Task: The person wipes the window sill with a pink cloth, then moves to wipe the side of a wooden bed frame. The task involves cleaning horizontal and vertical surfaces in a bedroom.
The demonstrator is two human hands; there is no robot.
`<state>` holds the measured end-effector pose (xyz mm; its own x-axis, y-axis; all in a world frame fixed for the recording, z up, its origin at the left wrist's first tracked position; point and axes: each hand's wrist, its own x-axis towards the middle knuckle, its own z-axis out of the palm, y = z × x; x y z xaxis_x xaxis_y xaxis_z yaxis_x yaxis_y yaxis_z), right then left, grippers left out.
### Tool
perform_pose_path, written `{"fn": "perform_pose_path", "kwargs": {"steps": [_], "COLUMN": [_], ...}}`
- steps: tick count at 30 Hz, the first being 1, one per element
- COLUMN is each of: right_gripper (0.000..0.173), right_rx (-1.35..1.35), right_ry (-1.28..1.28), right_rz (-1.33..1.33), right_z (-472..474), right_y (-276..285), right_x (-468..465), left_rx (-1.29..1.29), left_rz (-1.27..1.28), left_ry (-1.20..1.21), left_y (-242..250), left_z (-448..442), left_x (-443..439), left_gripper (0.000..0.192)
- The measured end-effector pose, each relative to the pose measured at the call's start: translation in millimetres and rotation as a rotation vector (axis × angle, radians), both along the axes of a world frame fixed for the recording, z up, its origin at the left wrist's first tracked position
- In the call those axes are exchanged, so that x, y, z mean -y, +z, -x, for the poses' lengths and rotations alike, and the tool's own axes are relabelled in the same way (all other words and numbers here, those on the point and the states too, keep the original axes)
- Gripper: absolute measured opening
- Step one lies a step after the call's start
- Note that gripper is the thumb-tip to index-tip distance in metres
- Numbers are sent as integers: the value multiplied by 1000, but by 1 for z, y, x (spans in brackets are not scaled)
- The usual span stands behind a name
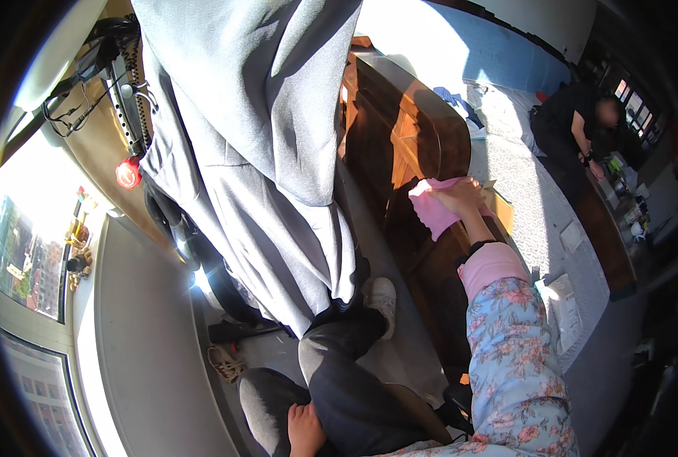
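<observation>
My right hand [458, 197] grips a crumpled pink cloth [433, 210] at the curved upper edge of a dark, varnished wooden bed-end panel [440, 137]. Part of the cloth hangs down over the wood, and a bit sticks out past my wrist. My right arm reaches forward in a floral sleeve with a pink cuff. Down at the bottom of the view, my left hand [306, 429] rests on my dark trousers [350, 377] between the thighs. Its fingertips are partly hidden, and I see nothing held in it.
Large grey fabric [247, 143] drapes over equipment with a red knob [128, 172]. Behind the panel lies a mattress [516, 165] with a white packet [562, 311] and a cardboard piece [498, 208]. Another person [567, 125] bends at the far right. A shoe [225, 363] lies on the floor.
</observation>
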<state>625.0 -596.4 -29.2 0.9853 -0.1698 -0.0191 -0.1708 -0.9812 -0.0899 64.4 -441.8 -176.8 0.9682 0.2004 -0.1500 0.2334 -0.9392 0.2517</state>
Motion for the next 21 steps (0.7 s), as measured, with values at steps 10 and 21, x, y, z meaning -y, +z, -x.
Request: {"fn": "perform_pose_path", "kwargs": {"steps": [10,21], "right_gripper": [113,120], "right_rx": [48,11], "right_ry": [24,160], "right_rz": [-72,-123], "right_z": [9,58], "right_y": [9,-8], "right_x": [2,70], "left_rx": [120,189], "left_rz": [139,212], "left_ry": [-107,-375], "left_y": [4,-12], "left_z": [-42,-96], "left_x": [23,83], "left_gripper": [42,35]}}
